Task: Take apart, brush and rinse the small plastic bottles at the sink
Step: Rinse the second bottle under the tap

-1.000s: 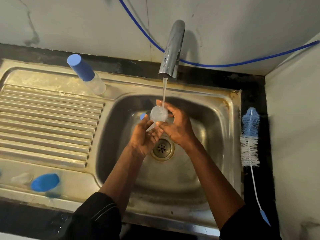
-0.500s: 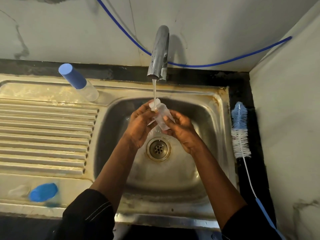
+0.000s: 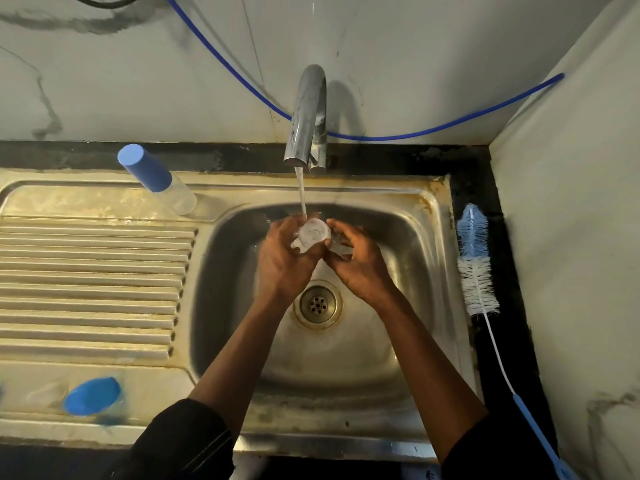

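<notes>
bottle [image 3: 313, 233] end-up under stream [image 3: 302, 192] | left hand [image 3: 282, 258] wrapped round it; right hand [image 3: 360, 265] just beside it - can't tell its grip

Steel sink [image 3: 346, 188] set into a black tabletop [image 3: 474, 181], viewed from above; positions are given relative to the basin [image 3: 408, 258]. Left of the basin: the ribbed drainboard [image 3: 86, 289]. (a) 1 capped bottle [image 3: 157, 180], clear body under a blue cap, stands on the flat margin at the basin's far left. (b) 1 loose blue cap [image 3: 92, 395] lies on the flat margin at the basin's near left; just beyond it is 1 clear piece [image 3: 46, 394], too blurred to identify. (c) 1 bottle brush [image 3: 476, 265] lies on the tabletop just right of the basin, bristle head at the far end, blue handle at the near end. (d) Tap [image 3: 308, 116], behind the basin's far rim.
</notes>
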